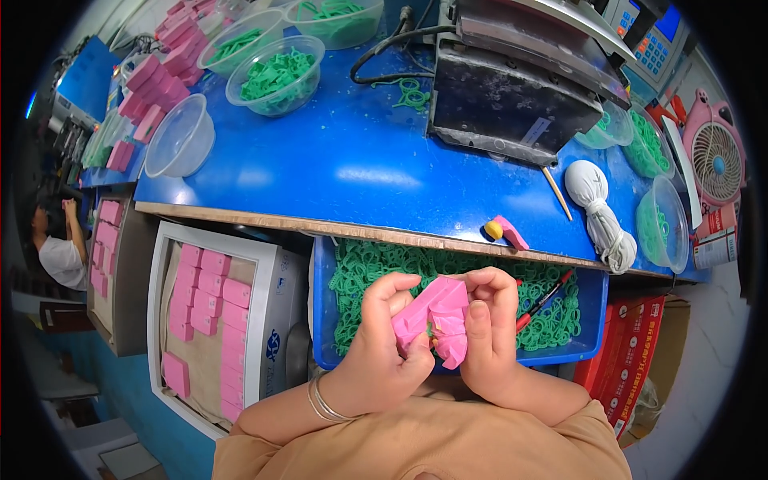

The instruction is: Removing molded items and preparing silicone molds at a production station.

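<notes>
Both hands hold a soft pink rubber mould in front of my body, above the near edge of a blue tray. My left hand closes on its left side, with the thumb pressing low on the mould. On the other side my right hand grips it between thumb and fingers. The mould is bent and spread apart, and a small bit of green and yellow shows at its middle. The blue tray is filled with green wax ring pieces. A red and black pen lies on the pieces, right of my right hand.
The blue table carries bowls of green pieces, a dark machine, a tied white cloth bundle, a wooden stick and a pink fan. A box of pink moulds stands left; another person sits far left.
</notes>
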{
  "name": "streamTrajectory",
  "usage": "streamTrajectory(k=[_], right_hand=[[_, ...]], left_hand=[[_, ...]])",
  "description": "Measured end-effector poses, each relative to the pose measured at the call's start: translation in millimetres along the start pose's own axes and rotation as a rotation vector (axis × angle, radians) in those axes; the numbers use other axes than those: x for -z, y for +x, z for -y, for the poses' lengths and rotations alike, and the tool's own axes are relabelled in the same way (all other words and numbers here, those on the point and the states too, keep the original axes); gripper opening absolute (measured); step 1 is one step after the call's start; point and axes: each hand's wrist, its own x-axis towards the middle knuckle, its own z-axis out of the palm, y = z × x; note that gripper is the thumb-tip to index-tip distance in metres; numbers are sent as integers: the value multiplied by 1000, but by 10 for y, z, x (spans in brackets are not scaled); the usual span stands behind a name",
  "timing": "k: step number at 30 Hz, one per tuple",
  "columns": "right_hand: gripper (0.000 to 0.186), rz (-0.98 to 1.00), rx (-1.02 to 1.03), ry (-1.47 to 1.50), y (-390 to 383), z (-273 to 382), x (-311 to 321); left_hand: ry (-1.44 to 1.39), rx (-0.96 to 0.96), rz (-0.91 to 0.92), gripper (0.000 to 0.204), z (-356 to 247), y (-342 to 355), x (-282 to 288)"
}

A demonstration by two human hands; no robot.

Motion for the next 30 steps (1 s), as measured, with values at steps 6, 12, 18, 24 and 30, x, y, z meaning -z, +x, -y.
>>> streamTrajectory(k=[6, 12, 18, 24, 30], right_hand=[[37, 55, -61, -80, -5, 31, 46], [45, 33, -78, -154, 10, 53, 16], [46, 11, -188, -41, 7, 88, 73], [41, 19, -213, 170, 52, 236, 95], [42, 3, -366, 339, 19, 329, 16]], left_hand=[[-65, 61, 24, 50, -54, -9, -5], [-20, 29, 20, 48, -19, -26, -3], [-112, 159, 33, 52, -3, -28, 84], [334, -253, 174, 76, 29, 100, 190], [-719, -27, 76, 72, 150, 118, 104]])
